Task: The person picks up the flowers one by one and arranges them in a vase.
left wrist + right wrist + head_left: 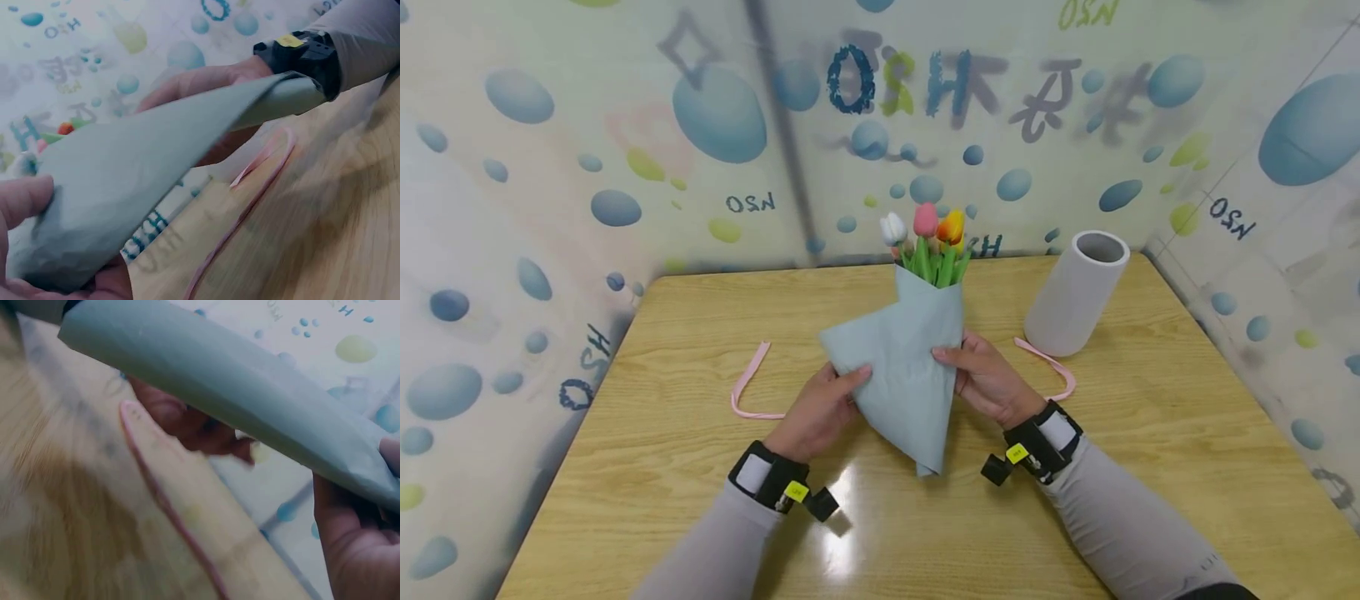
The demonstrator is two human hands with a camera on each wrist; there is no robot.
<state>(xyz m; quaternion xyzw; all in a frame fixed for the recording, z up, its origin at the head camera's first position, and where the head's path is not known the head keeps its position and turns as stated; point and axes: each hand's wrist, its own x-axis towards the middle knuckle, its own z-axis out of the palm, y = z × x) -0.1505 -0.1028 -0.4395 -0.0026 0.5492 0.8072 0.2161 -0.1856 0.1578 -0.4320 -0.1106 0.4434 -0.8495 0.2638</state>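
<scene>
A bouquet of artificial tulips (927, 221), white, pink and orange-yellow, pokes out of the top of pale blue wrapping paper (910, 358) in the head view. The paper is folded round the stems and tapers to a point at the bottom. My left hand (823, 408) grips its left side, thumb on the front and fingers behind. On the right edge my right hand (992, 375) pinches the paper the same way, thumb in front. Both wrist views show the wrap (131, 169) held above the table, and the stems inside it are hidden.
A pink ribbon (748, 383) lies across the wooden table (662, 467) behind the bouquet, its ends showing on both sides. At the back right stands a white vase (1075, 296), beside the ribbon's right end. A patterned curtain (700, 208) hangs behind the table.
</scene>
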